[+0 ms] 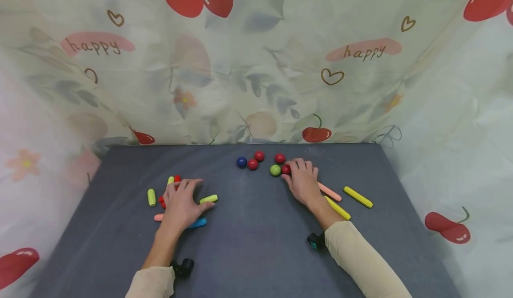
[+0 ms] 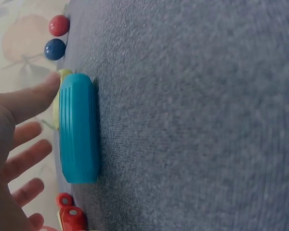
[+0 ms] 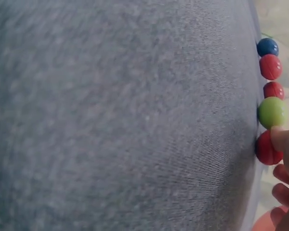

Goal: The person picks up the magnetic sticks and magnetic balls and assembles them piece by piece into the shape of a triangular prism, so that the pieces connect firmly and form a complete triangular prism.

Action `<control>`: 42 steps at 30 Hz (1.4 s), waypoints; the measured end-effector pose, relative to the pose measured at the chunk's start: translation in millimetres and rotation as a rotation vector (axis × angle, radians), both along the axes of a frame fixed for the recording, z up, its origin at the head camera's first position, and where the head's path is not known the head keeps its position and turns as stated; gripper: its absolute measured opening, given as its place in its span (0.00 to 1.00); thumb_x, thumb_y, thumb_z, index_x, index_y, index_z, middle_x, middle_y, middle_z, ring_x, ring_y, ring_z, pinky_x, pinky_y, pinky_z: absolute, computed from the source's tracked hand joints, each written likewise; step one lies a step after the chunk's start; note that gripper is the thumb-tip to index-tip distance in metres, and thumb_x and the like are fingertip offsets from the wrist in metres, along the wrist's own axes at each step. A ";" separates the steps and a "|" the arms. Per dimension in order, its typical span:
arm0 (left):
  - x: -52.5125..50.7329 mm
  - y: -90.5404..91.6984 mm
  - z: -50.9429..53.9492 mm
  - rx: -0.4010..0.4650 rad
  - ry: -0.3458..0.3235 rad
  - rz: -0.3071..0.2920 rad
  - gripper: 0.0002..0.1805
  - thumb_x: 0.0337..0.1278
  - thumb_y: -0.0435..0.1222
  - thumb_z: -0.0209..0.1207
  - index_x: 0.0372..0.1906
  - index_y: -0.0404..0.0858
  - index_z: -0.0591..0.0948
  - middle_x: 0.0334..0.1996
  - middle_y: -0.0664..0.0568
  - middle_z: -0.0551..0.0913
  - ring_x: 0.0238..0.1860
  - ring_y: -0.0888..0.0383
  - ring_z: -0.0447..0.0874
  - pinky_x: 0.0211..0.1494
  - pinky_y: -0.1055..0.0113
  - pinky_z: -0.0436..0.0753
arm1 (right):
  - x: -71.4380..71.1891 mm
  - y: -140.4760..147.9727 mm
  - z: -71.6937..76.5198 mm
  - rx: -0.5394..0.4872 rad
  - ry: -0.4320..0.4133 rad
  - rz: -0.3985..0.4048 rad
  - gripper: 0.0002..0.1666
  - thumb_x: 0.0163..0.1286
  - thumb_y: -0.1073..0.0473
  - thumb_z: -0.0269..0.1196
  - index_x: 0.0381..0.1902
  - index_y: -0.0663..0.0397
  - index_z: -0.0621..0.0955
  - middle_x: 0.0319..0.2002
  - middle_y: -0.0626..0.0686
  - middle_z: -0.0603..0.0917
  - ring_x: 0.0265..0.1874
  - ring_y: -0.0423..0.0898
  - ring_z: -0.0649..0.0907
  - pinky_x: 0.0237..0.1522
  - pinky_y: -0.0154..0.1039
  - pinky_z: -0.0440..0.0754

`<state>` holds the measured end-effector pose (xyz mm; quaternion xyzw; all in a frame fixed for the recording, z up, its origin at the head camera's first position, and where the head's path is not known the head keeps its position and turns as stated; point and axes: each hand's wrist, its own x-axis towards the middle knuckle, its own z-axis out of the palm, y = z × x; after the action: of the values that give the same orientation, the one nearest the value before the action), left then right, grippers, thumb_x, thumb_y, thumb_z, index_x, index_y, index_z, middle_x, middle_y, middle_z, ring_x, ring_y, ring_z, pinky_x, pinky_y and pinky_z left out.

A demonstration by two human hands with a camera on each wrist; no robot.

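Note:
On the right, my right hand (image 1: 303,183) holds a dark red ball (image 1: 286,169) between thumb and fingers. In the right wrist view the thumb lies against this red ball (image 3: 268,148), beside a green ball (image 3: 271,112). My left hand (image 1: 180,206) is spread over a group of short sticks, its fingers apart. Near its thumb lies a yellow-green stick (image 1: 209,198); a blue stick (image 1: 198,223) lies beside the wrist and shows large in the left wrist view. Red pieces (image 1: 177,180) and a pink stick (image 1: 159,217) are partly hidden by this hand.
A blue ball (image 1: 242,162) and two red balls (image 1: 253,164) sit at the back middle; another red ball (image 1: 280,158) is behind the green one. Yellow sticks (image 1: 358,197) and a pink stick (image 1: 330,192) lie right. A patterned curtain (image 1: 248,66) borders the dark table (image 1: 256,253).

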<state>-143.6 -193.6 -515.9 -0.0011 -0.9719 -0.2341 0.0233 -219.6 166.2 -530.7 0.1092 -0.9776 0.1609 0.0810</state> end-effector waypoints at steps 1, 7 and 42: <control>-0.3 -0.7 -0.4 -0.006 -0.009 0.000 0.39 0.48 0.55 0.76 0.66 0.45 0.78 0.63 0.43 0.77 0.66 0.36 0.60 0.69 0.32 0.55 | -0.4 0.0 -0.1 0.002 -0.002 -0.005 0.23 0.74 0.46 0.64 0.61 0.50 0.79 0.60 0.58 0.77 0.57 0.60 0.72 0.51 0.57 0.68; -2.8 -1.7 -2.8 -0.039 -0.054 -0.022 0.20 0.54 0.48 0.74 0.49 0.44 0.88 0.55 0.45 0.81 0.60 0.39 0.64 0.62 0.36 0.62 | -1.2 -0.7 3.0 0.028 -0.058 -0.033 0.21 0.73 0.48 0.65 0.58 0.52 0.79 0.52 0.57 0.81 0.52 0.58 0.73 0.51 0.55 0.67; -7.7 117.9 -16.7 0.286 -0.089 -0.143 0.09 0.54 0.40 0.74 0.40 0.48 0.88 0.32 0.58 0.84 0.30 0.63 0.75 0.35 0.69 0.77 | 75.9 -24.7 -4.3 -0.154 -0.092 0.200 0.25 0.67 0.48 0.70 0.58 0.51 0.83 0.49 0.52 0.83 0.47 0.49 0.76 0.48 0.45 0.70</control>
<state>-151.3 -75.8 -532.7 -0.0567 -0.9261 -0.3712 -0.0365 -143.6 141.5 -535.0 0.1921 -0.9492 0.2476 0.0279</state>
